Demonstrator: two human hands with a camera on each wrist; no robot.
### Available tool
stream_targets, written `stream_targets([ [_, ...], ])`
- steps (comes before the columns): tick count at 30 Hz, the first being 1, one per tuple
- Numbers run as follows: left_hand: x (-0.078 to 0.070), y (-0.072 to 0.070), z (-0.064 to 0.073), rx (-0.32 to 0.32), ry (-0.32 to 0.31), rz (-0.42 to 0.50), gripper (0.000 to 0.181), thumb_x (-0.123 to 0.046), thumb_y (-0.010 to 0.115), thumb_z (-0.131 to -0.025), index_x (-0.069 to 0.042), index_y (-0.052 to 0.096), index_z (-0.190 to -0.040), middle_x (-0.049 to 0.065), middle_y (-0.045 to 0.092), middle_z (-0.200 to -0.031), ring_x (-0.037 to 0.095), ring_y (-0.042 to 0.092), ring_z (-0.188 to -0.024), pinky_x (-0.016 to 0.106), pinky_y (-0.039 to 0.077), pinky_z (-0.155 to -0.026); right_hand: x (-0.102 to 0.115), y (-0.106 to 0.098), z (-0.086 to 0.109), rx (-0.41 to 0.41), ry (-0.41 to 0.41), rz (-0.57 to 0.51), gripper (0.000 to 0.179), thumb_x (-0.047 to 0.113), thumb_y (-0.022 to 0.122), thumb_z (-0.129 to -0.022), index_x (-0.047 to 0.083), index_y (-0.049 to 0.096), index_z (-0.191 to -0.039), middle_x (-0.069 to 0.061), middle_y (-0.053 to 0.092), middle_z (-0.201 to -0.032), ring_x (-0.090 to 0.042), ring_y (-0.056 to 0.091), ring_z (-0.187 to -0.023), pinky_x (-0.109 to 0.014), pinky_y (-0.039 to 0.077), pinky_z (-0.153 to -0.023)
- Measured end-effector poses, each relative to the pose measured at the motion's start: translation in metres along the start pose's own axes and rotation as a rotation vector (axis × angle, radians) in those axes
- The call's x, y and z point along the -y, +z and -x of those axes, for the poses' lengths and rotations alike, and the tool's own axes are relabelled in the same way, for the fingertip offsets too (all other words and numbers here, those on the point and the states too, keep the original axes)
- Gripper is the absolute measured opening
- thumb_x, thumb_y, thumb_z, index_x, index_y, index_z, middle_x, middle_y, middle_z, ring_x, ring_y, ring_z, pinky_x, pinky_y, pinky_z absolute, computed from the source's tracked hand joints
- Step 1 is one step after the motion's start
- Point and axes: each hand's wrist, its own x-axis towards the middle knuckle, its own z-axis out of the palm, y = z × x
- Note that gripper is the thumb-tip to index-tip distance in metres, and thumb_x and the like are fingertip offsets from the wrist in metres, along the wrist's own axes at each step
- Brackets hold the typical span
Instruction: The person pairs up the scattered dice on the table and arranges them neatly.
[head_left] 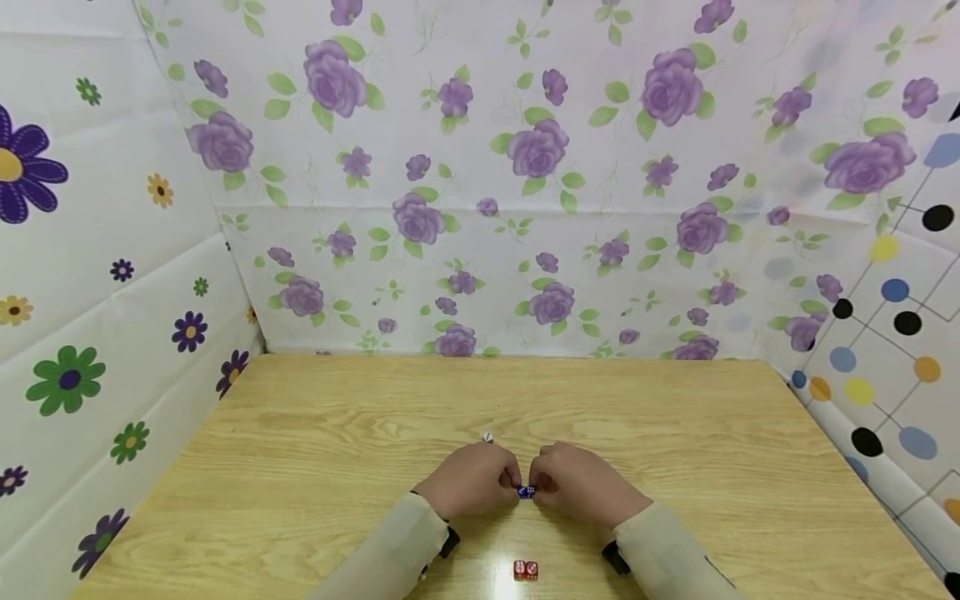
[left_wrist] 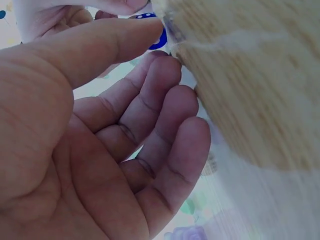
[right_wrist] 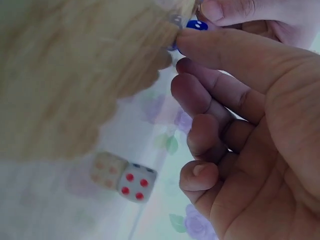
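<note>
Two small blue dice (head_left: 527, 492) with white pips sit side by side on the wooden table, between the two hands. With thumb and fingertips, the left hand (head_left: 476, 479) pinches at the left die; its thumb covers part of the blue die (left_wrist: 159, 41) in the left wrist view. From the other side the right hand (head_left: 583, 483) pinches the right one, its thumb tip against the blue die (right_wrist: 197, 24) in the right wrist view. The remaining fingers of both hands are bent, close to the tabletop.
Nearer the person, two red dice (head_left: 526, 570) lie together on the table (head_left: 337, 533). Just beyond the left hand is a white die (head_left: 487, 437), whose red pips show in the right wrist view. Flowered cloth (head_left: 480, 250) hangs behind the table.
</note>
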Motion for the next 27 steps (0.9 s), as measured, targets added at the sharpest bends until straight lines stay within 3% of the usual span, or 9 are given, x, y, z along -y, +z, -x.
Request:
stream_targets([
  [5,0.004,-0.007,0.005,-0.012,-0.005,0.002,0.009,-0.017,0.076,-0.089,-0.016,0.077,-0.098,-0.013,0.068,-0.087,0.0,0.059,-0.074,0.024,0.052,-0.074,-0.007,-0.011,0.006,0.004,0.075,-0.024,0.01,0.012,0.081,-0.088,0.016,0.074,-0.094,0.009,0.063,-0.088,-0.003,0.055,-0.079,-0.027,0.052,-0.072],
  [10,0.008,-0.02,0.009,-0.028,-0.028,0.029,0.01,-0.018,0.074,-0.092,-0.015,0.074,-0.101,-0.012,0.068,-0.09,0.002,0.059,-0.077,0.027,0.053,-0.075,-0.014,-0.023,0.009,-0.031,0.176,-0.011,0.015,0.016,0.082,-0.089,0.012,0.073,-0.102,0.007,0.061,-0.088,-0.007,0.056,-0.077,-0.031,0.051,-0.069],
  [17,0.012,-0.031,0.012,-0.09,-0.021,0.017,0.011,-0.019,0.075,-0.092,-0.012,0.073,-0.101,-0.012,0.064,-0.081,0.004,0.056,-0.069,0.028,0.05,-0.07,-0.016,-0.027,0.01,-0.069,0.227,-0.005,0.018,0.019,0.081,-0.09,0.012,0.073,-0.105,0.01,0.06,-0.086,-0.007,0.055,-0.075,-0.03,0.05,-0.067],
  [27,0.019,-0.037,0.015,-0.148,-0.03,0.021,0.008,-0.02,0.073,-0.095,-0.015,0.073,-0.101,-0.01,0.064,-0.083,0.005,0.056,-0.07,0.031,0.05,-0.068,-0.017,-0.033,0.014,-0.09,0.269,0.027,0.017,0.022,0.08,-0.09,0.014,0.074,-0.104,0.012,0.061,-0.087,-0.004,0.056,-0.077,-0.03,0.052,-0.068],
])
